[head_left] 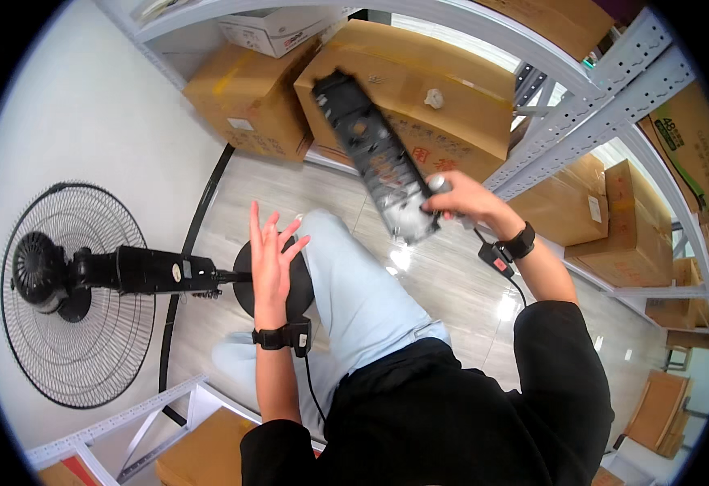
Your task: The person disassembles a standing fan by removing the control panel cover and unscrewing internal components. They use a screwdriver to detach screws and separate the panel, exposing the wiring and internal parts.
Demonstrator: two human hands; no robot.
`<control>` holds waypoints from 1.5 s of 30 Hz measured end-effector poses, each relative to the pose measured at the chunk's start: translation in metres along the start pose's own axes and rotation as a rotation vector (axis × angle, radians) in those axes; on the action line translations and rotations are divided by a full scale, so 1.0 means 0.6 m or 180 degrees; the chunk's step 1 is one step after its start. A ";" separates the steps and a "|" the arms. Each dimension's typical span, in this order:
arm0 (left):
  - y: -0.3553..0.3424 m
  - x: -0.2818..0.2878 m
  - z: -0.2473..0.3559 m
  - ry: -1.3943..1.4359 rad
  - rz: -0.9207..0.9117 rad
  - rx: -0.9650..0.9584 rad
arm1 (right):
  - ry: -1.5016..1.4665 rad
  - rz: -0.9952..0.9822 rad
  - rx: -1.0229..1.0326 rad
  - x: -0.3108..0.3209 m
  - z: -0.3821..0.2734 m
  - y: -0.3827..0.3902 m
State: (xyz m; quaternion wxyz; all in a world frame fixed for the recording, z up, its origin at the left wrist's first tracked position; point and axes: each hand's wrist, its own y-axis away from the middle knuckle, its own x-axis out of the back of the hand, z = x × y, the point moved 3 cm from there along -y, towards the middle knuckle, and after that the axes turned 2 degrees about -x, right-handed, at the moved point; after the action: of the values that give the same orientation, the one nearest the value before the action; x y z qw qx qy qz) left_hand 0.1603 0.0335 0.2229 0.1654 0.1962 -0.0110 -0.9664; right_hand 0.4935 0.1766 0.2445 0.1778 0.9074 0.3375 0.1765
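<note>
My right hand grips the lower end of a long, narrow black panel. The panel is tilted, its far end up to the left, and blurred by motion; its lower part looks greyish and shiny. A small grey-white rounded piece shows at my right thumb, too unclear to name. My left hand is raised with fingers spread, holding nothing. It hangs above the round black base of a pedestal fan. The fan's wire cage is at the left, and its black body runs toward my left hand.
Large cardboard boxes sit on a white metal shelf at the back, with a white box on top. More boxes fill the right shelving. A shelf frame stands near left. Cables hang from both wrist straps. Grey tiled floor lies beneath.
</note>
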 end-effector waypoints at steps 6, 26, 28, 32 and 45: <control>-0.001 0.081 -0.009 0.0097 0.0321 0.0060 | -0.0465 0.1385 0.0088 0.146 0.012 -0.021; 0.021 0.139 0.041 0.0172 0.0605 -0.0086 | -0.1063 0.2258 -0.0218 0.315 0.168 -0.111; 0.019 0.135 0.042 0.0194 0.0593 -0.0101 | -0.0942 0.2309 -0.0263 0.324 0.179 -0.120; 0.027 0.139 0.050 0.0222 0.0594 -0.0186 | -0.0261 0.2567 -0.0416 0.326 0.182 -0.131; 0.058 0.190 0.083 0.0254 0.0827 -0.0617 | 0.3038 0.3419 -0.0102 0.355 0.173 -0.126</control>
State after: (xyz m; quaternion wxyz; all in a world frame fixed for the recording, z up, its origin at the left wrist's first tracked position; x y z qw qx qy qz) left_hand 0.0533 -0.0384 0.2289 0.3074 0.2145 0.0636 -0.9249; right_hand 0.6488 0.3529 0.1628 -0.0873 0.7692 -0.1172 0.6220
